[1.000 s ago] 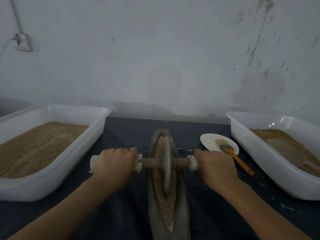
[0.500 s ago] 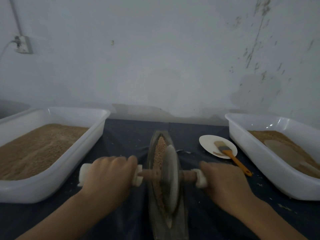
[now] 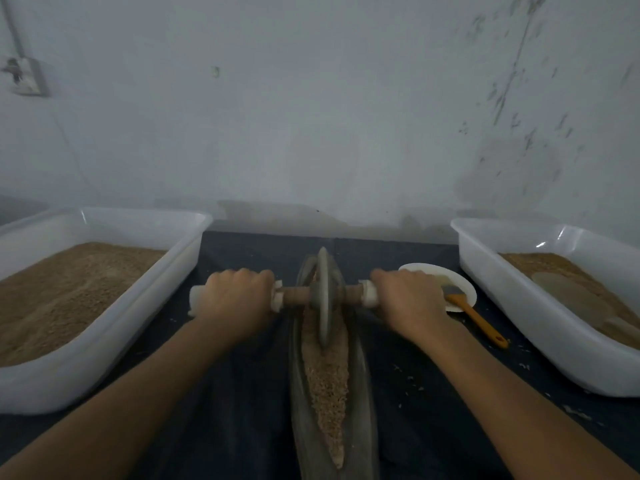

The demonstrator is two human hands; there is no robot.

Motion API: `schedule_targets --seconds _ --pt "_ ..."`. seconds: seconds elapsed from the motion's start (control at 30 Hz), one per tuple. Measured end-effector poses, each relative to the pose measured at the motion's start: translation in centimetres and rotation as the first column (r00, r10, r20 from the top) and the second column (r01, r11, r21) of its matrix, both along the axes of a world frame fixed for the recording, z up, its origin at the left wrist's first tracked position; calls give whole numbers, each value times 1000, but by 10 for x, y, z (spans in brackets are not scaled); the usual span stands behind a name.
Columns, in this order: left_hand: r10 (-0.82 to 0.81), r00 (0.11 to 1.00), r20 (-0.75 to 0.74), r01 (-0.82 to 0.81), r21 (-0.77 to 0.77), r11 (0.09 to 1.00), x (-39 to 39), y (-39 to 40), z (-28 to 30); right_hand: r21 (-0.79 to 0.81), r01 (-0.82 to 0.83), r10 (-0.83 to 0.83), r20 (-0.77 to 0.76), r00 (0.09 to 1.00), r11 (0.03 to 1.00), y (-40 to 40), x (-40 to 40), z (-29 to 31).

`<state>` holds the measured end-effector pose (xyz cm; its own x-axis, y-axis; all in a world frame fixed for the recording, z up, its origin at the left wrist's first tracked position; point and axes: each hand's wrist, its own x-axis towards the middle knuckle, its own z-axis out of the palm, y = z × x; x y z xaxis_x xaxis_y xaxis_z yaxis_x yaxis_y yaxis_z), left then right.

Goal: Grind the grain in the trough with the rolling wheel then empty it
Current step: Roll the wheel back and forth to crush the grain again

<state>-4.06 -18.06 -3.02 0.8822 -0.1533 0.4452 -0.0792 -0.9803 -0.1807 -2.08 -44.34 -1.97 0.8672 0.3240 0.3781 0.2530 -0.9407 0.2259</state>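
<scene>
Head view: we grip the axle of the rolling wheel (image 3: 322, 296) with both fists, left hand (image 3: 237, 299) curled round its white-wrapped handle, right hand (image 3: 410, 299) curled round the other. The wheel stands in the far end of the trough (image 3: 363, 393), toward twelve o'clock on the desk (image 3: 242, 427). The grain (image 3: 327, 375) toward six looks coarse, so we judge grinding is midway; emptying is not yet begun. White tubs (image 3: 104, 358) sit at nine and three.
</scene>
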Motion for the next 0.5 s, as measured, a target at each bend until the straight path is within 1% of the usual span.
schedule_targets --seconds 0.13,0.23,0.3,0.37,0.43,0.47,0.5 --pt "10 999 36 -9 -20 1000 30 6 -5 -31 28 -26 67 997 999 10 22 10" --pt "19 1000 -22 -21 -74 997 21 7 -11 -74 18 -10 96 995 997 16 10 14" --pt "12 996 -86 -16 -49 999 -2 4 -8 -87 -16 21 57 998 996 14 -9 17" --pt "-16 988 -154 14 -15 1000 -33 2 -1 -54 -65 62 -48 997 996 5 -35 16" --pt "-42 977 -210 42 -1 999 -65 1 6 -12 -87 85 -95 992 996 -9 -62 9" --pt "-55 981 -187 61 24 998 -80 -1 9 4 -93 93 -77 993 996 -16 -75 5" --pt "-77 989 -124 87 75 993 -93 -2 11 15 -85 85 -62 994 996 -22 -87 0"
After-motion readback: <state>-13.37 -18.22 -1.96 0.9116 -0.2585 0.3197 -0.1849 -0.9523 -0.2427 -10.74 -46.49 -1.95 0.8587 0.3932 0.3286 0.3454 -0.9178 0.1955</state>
